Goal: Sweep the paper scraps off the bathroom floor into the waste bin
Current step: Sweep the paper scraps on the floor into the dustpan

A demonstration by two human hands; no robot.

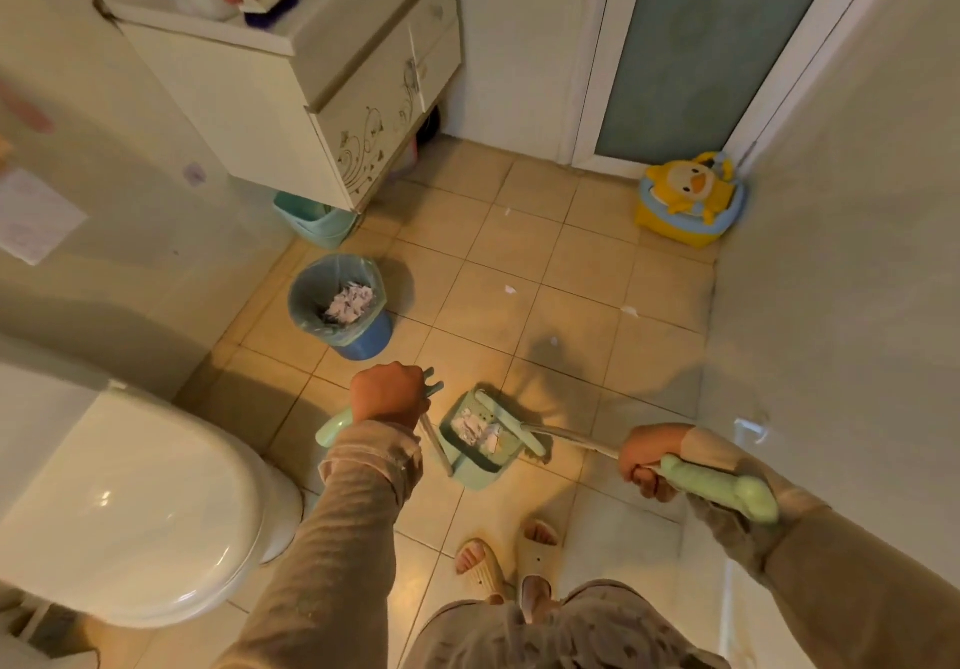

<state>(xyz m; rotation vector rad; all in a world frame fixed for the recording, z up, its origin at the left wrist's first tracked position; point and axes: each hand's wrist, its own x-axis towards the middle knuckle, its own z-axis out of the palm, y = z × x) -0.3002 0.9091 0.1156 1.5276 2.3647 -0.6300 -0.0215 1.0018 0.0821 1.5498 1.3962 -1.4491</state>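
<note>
My left hand (387, 392) is closed around the handle of a pale green dustpan (470, 460), which stands on the tiled floor in front of my feet with white paper scraps (475, 429) in it. My right hand (649, 458) grips the green handle of a broom (719, 492), whose head (535, 442) rests at the dustpan's right edge. A blue waste bin (358, 338) with a grey liner stands beyond the dustpan, to the left, holding more scraps. A few small scraps (510, 289) lie loose on the floor further out, another scrap (629, 311) to the right.
A white toilet (130, 512) fills the near left. A vanity cabinet (322, 112) hangs at the back left with a teal bin (317, 224) under it. A yellow duck potty (688, 201) sits in the far right corner by a frosted door (701, 45). Walls close in on both sides.
</note>
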